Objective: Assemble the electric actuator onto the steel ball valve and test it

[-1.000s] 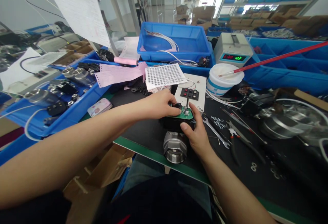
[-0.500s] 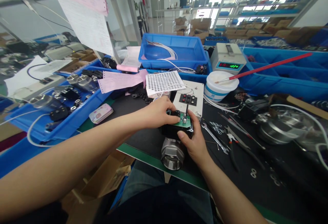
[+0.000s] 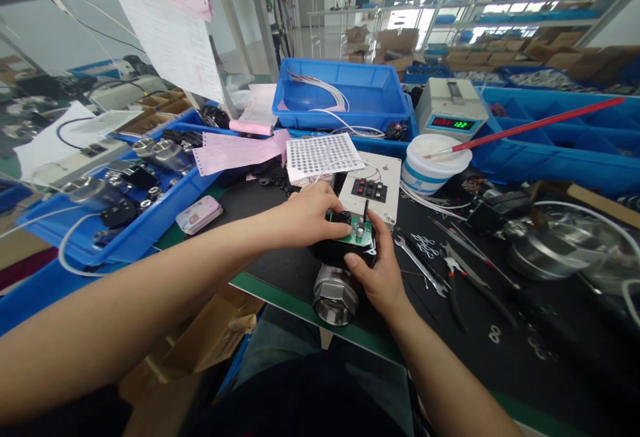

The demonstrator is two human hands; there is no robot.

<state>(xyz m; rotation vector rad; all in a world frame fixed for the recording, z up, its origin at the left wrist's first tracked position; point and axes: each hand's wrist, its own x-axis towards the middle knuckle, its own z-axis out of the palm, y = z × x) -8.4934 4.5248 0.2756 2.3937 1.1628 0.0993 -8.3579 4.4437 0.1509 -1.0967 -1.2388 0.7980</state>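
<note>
At the front edge of the bench stands an electric valve: a steel hex-ended valve body [image 3: 336,295] below an open black actuator housing [image 3: 338,250]. A green circuit board [image 3: 357,238] with a dark upright post lies in the housing's top. My left hand [image 3: 320,215] comes over from the left, closed, its thumb pressing on the board and its fingers round the far left side, partly hidden. Around the right side of the housing, my right hand [image 3: 380,257] grips with thumb in front and fingers behind.
Behind stands a white switch panel [image 3: 393,173]; a power supply [image 3: 451,109] and white tub [image 3: 430,177] are farther back. A wrench [image 3: 423,267] and pliers [image 3: 453,267] lie to the right. Blue bins [image 3: 340,93] line the back; a small tin [image 3: 199,214] sits left.
The view has shifted slightly. Both hands keep almost the same hold on the actuator, and the left thumb stays on the board.
</note>
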